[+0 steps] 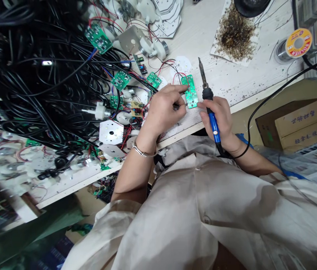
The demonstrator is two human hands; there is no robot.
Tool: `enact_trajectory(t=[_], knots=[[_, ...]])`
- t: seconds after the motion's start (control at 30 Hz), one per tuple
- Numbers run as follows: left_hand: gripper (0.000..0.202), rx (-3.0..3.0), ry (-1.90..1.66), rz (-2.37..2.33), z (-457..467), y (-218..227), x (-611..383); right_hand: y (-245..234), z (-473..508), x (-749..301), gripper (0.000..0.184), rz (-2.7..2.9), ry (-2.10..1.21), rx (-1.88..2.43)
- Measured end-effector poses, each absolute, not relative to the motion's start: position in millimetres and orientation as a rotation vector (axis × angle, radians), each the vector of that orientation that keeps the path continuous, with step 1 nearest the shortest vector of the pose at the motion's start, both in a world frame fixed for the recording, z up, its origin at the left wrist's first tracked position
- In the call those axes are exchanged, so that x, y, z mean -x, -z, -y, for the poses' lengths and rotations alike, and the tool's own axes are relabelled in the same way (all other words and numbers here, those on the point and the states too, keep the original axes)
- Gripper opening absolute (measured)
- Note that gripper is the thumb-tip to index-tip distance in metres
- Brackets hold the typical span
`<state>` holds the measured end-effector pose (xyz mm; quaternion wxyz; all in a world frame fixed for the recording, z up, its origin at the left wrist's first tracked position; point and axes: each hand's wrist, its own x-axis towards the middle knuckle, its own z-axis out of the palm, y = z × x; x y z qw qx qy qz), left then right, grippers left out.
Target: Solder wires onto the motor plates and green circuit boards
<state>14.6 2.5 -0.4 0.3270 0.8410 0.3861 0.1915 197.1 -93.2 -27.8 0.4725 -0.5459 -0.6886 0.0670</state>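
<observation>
A small green circuit board (pixel 191 98) lies near the table's front edge, with thin red and black wires running to its upper end. My left hand (pixel 165 107) is beside it, index finger stretched onto the board's left edge. Its other fingers are curled, and whatever they pinch is hidden. My right hand (pixel 221 116) is closed around the blue handle of a soldering iron (pixel 214 125). The iron's dark tip points up and away, apart from the board. My right fingertips are close to the board's lower right corner. A white octagonal plate (pixel 183 64) lies behind the board.
Black cables (pixel 42 75) are heaped on the left, among more green boards (pixel 121 80) and white-geared motors (pixel 158 49). A solder spool (pixel 298 43) stands at right, near a sheet covered in dark residue (pixel 235 35). The iron's black cord (pixel 255 108) loops right. Cardboard boxes (pixel 301 123) sit below.
</observation>
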Motion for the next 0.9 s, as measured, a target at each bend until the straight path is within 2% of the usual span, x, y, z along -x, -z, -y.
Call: enact_trajectory(t=[0.67, 0.9], knots=[[0.013, -2.239, -0.432, -0.882, -7.3, -5.7, -9.4, 34.6, 92.2, -199.1, 0.03, 1.676, -0.167, 1.358], [0.011, -2.246, -0.417, -0.924, -6.3, -3.5, -11.8, 25.1, 96.9, -203.3, 0.03, 1.634, -0.175, 1.231]])
